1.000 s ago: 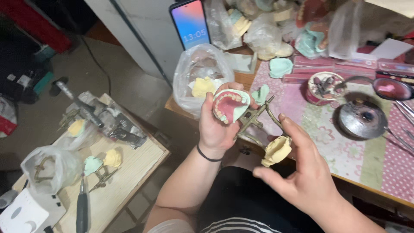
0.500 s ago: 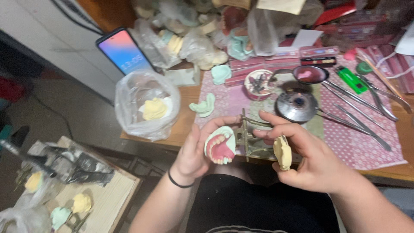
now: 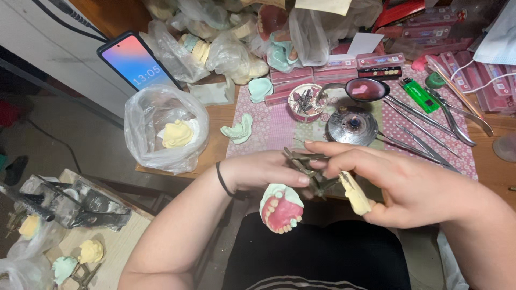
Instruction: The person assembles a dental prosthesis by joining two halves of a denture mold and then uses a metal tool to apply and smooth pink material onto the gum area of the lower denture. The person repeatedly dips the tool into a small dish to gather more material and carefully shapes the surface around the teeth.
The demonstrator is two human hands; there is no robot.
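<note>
Two hands share one small metal articulator (image 3: 310, 171), and that is where the trouble could start. My left hand (image 3: 263, 171) is closed on its near side, and the pink denture on its pale green cast (image 3: 281, 208) hangs below my fingers, over my lap and off the edge of the bench (image 3: 215, 115). My right hand (image 3: 400, 185) pinches the hinge from the other side, fingers together, with the yellowish stone cast (image 3: 355, 193) tucked under them.

If either grip loosens, I judge the green cast would drop into my lap or onto the floor and chip, since nothing supports it from beneath. Pulling the two halves apart unevenly could twist the hinge and spoil the bite between the casts. The yellowish cast looks held by only a couple of fingers, so it may slip first.

Just beyond my knuckles stand a round metal burner (image 3: 352, 126) and a spoon with pink wax (image 3: 367, 89), beside long steel instruments (image 3: 424, 126). A sudden jerk forward could knock them. A plastic bag with a yellow cast (image 3: 164, 131) sits well to the left.
</note>
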